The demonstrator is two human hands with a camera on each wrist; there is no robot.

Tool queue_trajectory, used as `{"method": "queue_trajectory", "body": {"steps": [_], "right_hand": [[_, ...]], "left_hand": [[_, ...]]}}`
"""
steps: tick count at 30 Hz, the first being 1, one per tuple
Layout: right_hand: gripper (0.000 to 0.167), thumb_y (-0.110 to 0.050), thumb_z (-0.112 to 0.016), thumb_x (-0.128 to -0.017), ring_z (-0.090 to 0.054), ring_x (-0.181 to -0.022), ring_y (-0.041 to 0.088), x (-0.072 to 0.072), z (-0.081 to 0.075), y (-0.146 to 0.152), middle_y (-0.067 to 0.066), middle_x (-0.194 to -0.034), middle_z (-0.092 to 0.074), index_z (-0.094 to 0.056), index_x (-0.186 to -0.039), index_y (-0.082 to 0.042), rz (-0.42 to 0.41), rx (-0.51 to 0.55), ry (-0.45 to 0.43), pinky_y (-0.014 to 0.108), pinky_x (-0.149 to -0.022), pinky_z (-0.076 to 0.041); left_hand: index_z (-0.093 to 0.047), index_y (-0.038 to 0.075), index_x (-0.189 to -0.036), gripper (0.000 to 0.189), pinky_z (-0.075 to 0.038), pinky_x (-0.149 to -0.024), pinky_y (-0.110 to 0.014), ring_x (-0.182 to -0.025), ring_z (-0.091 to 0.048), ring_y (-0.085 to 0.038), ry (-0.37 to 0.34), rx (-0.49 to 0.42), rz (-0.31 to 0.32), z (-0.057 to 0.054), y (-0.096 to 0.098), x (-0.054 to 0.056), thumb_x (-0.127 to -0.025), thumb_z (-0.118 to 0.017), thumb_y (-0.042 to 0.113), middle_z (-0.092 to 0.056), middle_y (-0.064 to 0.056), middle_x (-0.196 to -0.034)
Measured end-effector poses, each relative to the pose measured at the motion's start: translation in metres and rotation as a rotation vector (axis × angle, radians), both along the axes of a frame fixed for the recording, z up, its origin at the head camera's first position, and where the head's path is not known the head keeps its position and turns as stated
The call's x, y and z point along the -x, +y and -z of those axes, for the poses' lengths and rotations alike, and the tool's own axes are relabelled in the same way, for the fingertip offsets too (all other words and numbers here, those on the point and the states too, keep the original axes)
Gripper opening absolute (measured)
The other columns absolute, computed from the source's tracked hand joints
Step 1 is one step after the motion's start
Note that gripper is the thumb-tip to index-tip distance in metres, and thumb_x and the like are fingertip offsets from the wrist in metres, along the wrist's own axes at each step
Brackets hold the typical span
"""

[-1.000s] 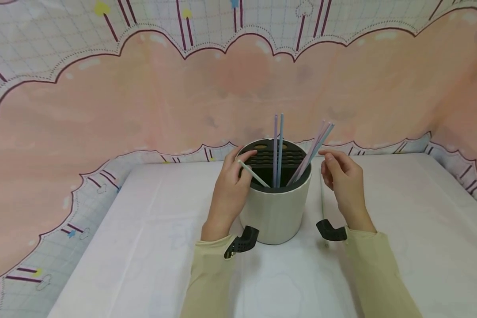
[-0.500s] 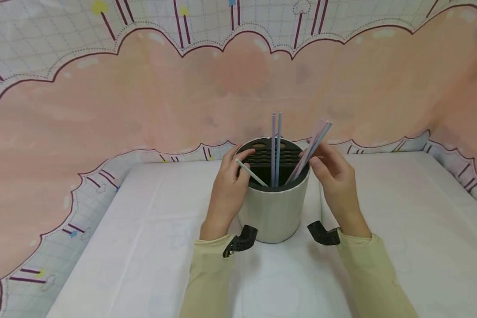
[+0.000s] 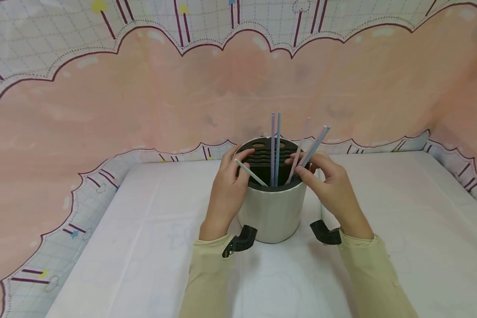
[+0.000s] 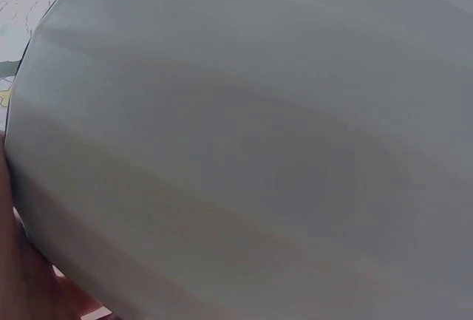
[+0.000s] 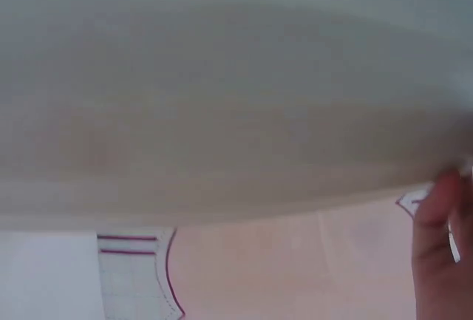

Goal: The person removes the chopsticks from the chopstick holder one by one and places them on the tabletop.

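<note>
A white round utensil holder with a black slotted insert stands upright on the table. My left hand grips its left side, fingertips over the rim. A pale green stick leans out beside that thumb. Two thin sticks, one lilac and one blue, rise near the middle. At the right rim, my right hand has thumb and fingertips around the lower part of a pink stick. A slanted bundle of blue and pinkish sticks lies against that hand. The holder's wall fills most of the left wrist view.
The white tabletop extends around the holder. Behind it hangs a peach patterned cloth. Black wrist cameras sit at both cuffs. A thin pale line shows on the table beneath the right hand.
My right hand has moved left from beside the holder to the sticks at its right rim. The pink stick has separated from the bundle and tipped more upright. The left hand stays put.
</note>
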State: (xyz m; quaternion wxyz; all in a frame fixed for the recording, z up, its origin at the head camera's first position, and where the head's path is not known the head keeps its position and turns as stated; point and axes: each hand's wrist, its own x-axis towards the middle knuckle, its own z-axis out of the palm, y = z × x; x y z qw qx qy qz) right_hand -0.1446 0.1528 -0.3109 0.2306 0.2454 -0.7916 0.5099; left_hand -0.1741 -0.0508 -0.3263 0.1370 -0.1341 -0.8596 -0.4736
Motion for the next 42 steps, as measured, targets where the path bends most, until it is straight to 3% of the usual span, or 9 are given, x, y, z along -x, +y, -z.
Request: {"method": "queue_trajectory", "body": {"steps": [6, 11, 15, 20, 26, 30, 35, 42], "right_hand": [[0.014, -0.003, -0.054, -0.086, -0.044, -0.09, 0.011, -0.002, -0.003, 0.006, 0.007, -0.106, -0.06, -0.064, -0.096, -0.002, -0.047, -0.058, -0.04, 0.024, -0.073, -0.035], [0.014, 0.0, -0.057, -0.083, -0.043, -0.099, 0.012, 0.001, 0.002, 0.009, 0.009, -0.109, -0.057, -0.067, -0.093, -0.002, -0.069, -0.07, -0.013, 0.024, -0.075, -0.035], [0.014, -0.002, -0.06, -0.082, -0.047, -0.095, 0.008, 0.01, 0.015, 0.011, 0.001, -0.1, -0.059, -0.068, -0.092, -0.007, 0.035, -0.056, 0.043, 0.022, -0.077, -0.036], [0.012, -0.005, -0.06, -0.083, -0.05, -0.077, 0.007, 0.016, 0.023, 0.009, -0.002, -0.085, -0.06, -0.067, -0.091, -0.01, 0.152, 0.013, 0.128, 0.02, -0.069, -0.039], [0.011, -0.001, -0.056, -0.084, -0.05, -0.061, 0.009, 0.008, 0.013, 0.0, 0.008, -0.08, -0.063, -0.065, -0.09, 0.002, 0.183, 0.198, 0.172, 0.02, -0.056, -0.042], [0.015, 0.0, -0.052, -0.087, -0.051, -0.063, 0.013, -0.001, 0.004, -0.004, 0.012, -0.081, -0.063, -0.062, -0.092, 0.01, 0.166, 0.382, 0.178, 0.021, -0.053, -0.042], [0.018, -0.002, -0.052, -0.087, -0.058, -0.069, 0.02, 0.004, 0.009, 0.005, 0.019, -0.081, -0.062, -0.058, -0.093, 0.014, 0.115, 0.579, 0.224, 0.021, -0.048, -0.042], [0.024, -0.007, -0.048, -0.09, -0.061, -0.061, 0.027, 0.008, 0.0, 0.008, 0.027, -0.076, -0.06, -0.051, -0.092, 0.016, 0.064, 0.753, 0.295, 0.024, -0.041, -0.04]], "left_hand": [[-0.051, 0.031, -0.123, 0.036, -0.037, -0.088, -0.038, -0.122, -0.035, -0.009, 0.002, 0.006, 0.0, 0.0, 0.0, 0.0, -0.091, -0.034, 0.025, -0.026, 0.018, -0.138], [-0.051, 0.03, -0.124, 0.038, -0.037, -0.086, -0.038, -0.121, -0.035, -0.009, -0.003, -0.001, -0.002, -0.001, 0.001, -0.001, -0.09, -0.034, 0.024, -0.026, 0.018, -0.138], [-0.051, 0.03, -0.124, 0.038, -0.037, -0.087, -0.038, -0.118, -0.039, -0.007, -0.019, -0.01, -0.005, -0.001, 0.0, -0.001, -0.09, -0.034, 0.025, -0.025, 0.018, -0.139], [-0.051, 0.031, -0.124, 0.039, -0.036, -0.089, -0.039, -0.121, -0.035, -0.008, -0.02, -0.01, -0.008, -0.002, -0.001, -0.002, -0.089, -0.035, 0.024, -0.025, 0.018, -0.139], [-0.051, 0.032, -0.123, 0.042, -0.034, -0.089, -0.04, -0.125, -0.03, -0.009, -0.016, -0.003, 0.004, -0.003, 0.0, -0.001, -0.086, -0.035, 0.019, -0.025, 0.02, -0.138], [-0.049, 0.033, -0.125, 0.045, -0.034, -0.08, -0.038, -0.125, -0.03, -0.009, -0.021, 0.017, 0.017, 0.0, 0.0, 0.001, -0.085, -0.034, 0.018, -0.024, 0.019, -0.139], [-0.049, 0.032, -0.125, 0.044, -0.034, -0.078, -0.037, -0.124, -0.031, -0.01, -0.017, 0.026, 0.019, 0.001, 0.002, 0.002, -0.086, -0.034, 0.019, -0.024, 0.017, -0.14], [-0.05, 0.03, -0.125, 0.044, -0.033, -0.077, -0.036, -0.123, -0.033, -0.01, -0.009, 0.025, 0.008, -0.003, -0.002, 0.003, -0.086, -0.033, 0.018, -0.025, 0.016, -0.14]]}}
